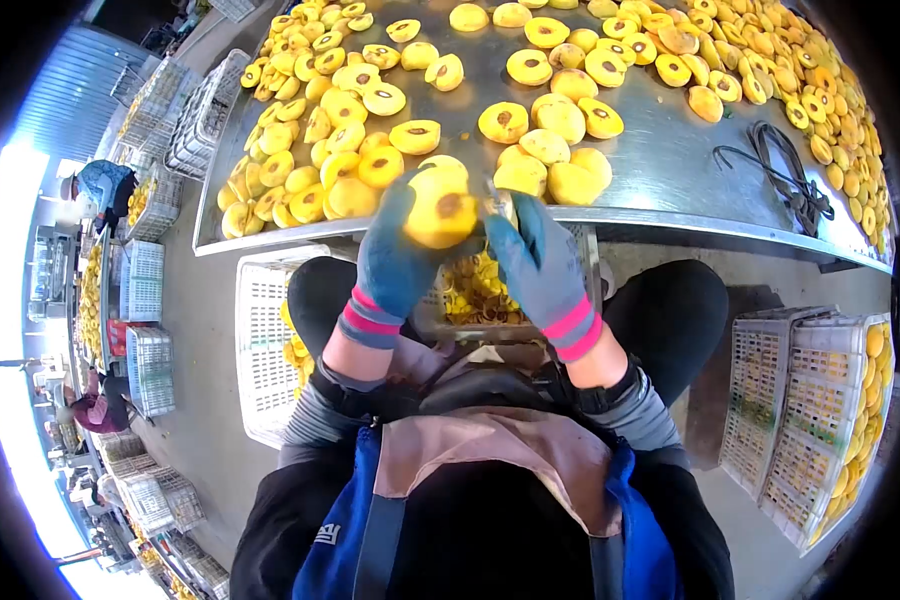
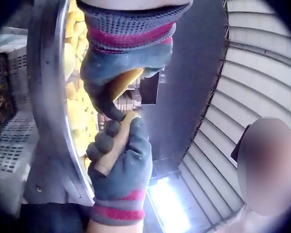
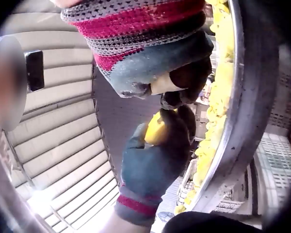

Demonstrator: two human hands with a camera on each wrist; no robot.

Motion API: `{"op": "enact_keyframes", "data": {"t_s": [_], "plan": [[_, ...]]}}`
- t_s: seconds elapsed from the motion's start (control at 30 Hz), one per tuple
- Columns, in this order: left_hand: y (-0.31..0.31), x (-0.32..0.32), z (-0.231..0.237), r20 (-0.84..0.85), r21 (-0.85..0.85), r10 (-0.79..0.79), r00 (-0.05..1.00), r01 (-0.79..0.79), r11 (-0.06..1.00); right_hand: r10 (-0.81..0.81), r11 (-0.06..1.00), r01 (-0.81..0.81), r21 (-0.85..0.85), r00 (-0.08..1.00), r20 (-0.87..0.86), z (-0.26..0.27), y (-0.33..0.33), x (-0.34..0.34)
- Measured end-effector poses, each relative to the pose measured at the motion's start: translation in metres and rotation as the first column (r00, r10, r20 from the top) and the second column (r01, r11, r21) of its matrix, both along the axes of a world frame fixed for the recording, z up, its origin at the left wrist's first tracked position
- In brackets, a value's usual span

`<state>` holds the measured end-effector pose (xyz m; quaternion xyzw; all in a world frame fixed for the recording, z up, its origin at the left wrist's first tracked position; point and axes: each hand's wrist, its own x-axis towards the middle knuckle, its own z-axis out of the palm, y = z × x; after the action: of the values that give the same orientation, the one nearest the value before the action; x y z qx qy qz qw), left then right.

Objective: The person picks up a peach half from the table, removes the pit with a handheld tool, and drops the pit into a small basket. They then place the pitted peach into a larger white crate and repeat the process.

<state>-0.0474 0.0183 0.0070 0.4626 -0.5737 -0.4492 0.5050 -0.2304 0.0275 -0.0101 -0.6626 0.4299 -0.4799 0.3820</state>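
Metal table (image 1: 670, 165) in a work hall, its top scattered with cut yellow fruits (image 1: 355, 135), a black cord (image 1: 808, 200) to the right; white crates (image 1: 263, 350) stand on the floor. From the head view, a seated person's gloved hands meet over the table's near edge. The left hand (image 1: 395, 250) holds one yellow fruit with a brown centre (image 1: 440, 208), near the loose fruits; the right hand (image 1: 547, 262) is curled just beside it, above yellow scraps (image 1: 478, 288).

From the left wrist, the left hand's fingers wrap the held fruit, while the right hand's fingers close around a wooden handle (image 2: 111, 158) pointing toward it.

From the right wrist, the right hand grips the handle; the fruit sits in the left hand's curled fingers, under a ribbed roof (image 3: 63, 131).
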Motion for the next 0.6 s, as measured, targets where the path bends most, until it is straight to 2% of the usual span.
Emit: {"op": "enact_keyframes", "data": {"t_s": [0.03,0.07,0.1,0.13,0.17,0.2,0.27,0.3,0.37,0.47,0.6], "plan": [[0.0,-0.006,0.001,-0.228,0.084,0.039,0.973,-0.021,0.996,-0.014,0.999,0.015,0.032,1.0,-0.028,0.013,0.006,0.0],[0.001,-0.009,0.009,-0.571,0.189,0.04,0.82,0.083,0.978,-0.028,0.997,0.031,0.064,0.998,-0.058,0.019,0.009,0.002],[0.003,-0.013,0.017,-0.826,0.266,0.128,0.55,0.18,0.947,-0.069,0.996,0.067,-0.06,0.997,-0.033,0.014,0.011,0.006],[0.003,-0.015,0.012,-0.505,0.069,0.064,0.861,-0.033,0.997,-0.063,0.998,0.062,-0.007,0.997,-0.044,0.013,0.011,0.007],[0.001,-0.016,0.002,-0.075,-0.207,0.114,0.991,-0.128,0.97,-0.059,0.997,0.061,0.047,0.997,-0.054,0.013,0.01,0.007],[-0.001,-0.019,-0.005,0.338,-0.481,0.267,0.902,-0.078,0.873,-0.055,0.993,0.061,0.1,0.996,-0.065,0.012,0.008,0.007],[-0.001,-0.023,-0.011,0.021,-0.236,0.19,0.981,-0.18,0.955,-0.061,0.997,0.064,0.034,0.996,-0.06,0.008,0.006,0.009],[-0.001,-0.026,-0.013,-0.227,-0.125,0.149,0.963,-0.18,0.976,-0.065,0.998,0.066,0.002,0.996,-0.057,0.005,0.005,0.01],[0.0,-0.033,-0.015,-0.434,-0.052,0.15,0.888,-0.191,0.98,-0.069,0.998,0.069,0.013,0.997,-0.034,0.0,0.004,0.012],[0.0,-0.04,-0.016,-0.318,-0.169,0.21,0.924,-0.273,0.947,-0.062,0.997,0.062,0.042,0.998,-0.006,-0.003,0.003,0.011],[-0.001,-0.033,-0.022,-0.007,-0.351,0.3,0.954,-0.283,0.893,-0.049,0.999,0.048,-0.02,0.997,-0.059,-0.006,0.001,0.008]]}}
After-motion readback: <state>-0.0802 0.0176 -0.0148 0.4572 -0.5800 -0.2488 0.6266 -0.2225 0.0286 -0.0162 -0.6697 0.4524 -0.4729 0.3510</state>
